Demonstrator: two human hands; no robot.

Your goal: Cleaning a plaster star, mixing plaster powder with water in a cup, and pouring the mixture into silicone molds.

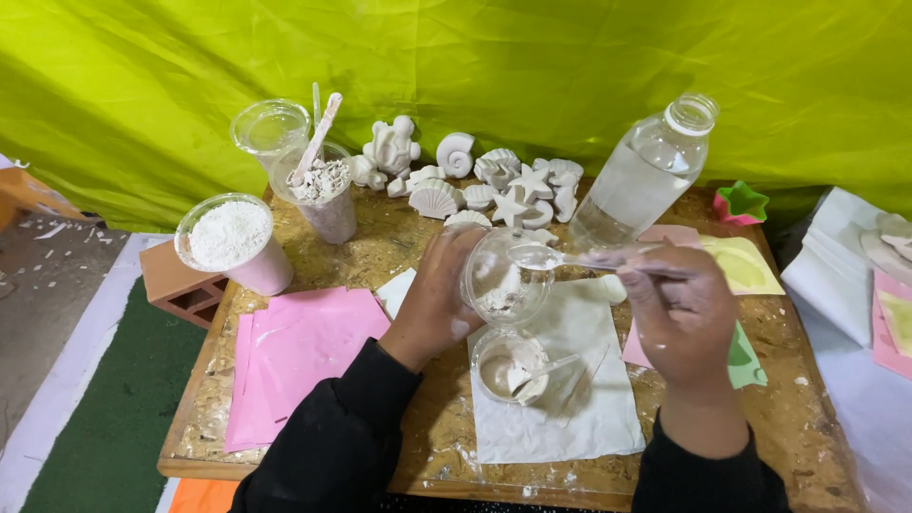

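White plaster shell figures, water bottle, pink paper sheets.

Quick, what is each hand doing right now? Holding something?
Left hand: closed around a clear plastic cup with white powder inside, tipped sideways.
Right hand: closed on a clear plastic spoon reaching into that cup.

Behind the left hand, hidden: the near side of the tilted clear cup and part of the white paper. Blurred: the spoon and the fingers of the right hand. Under both wrists, cut off by the lower edge: the black sleeves and the front of the table. Far right of the right hand, cut by the edge: white cloth and pink sheets. Too small to tell: the shapes deep in the heap of plaster figures.
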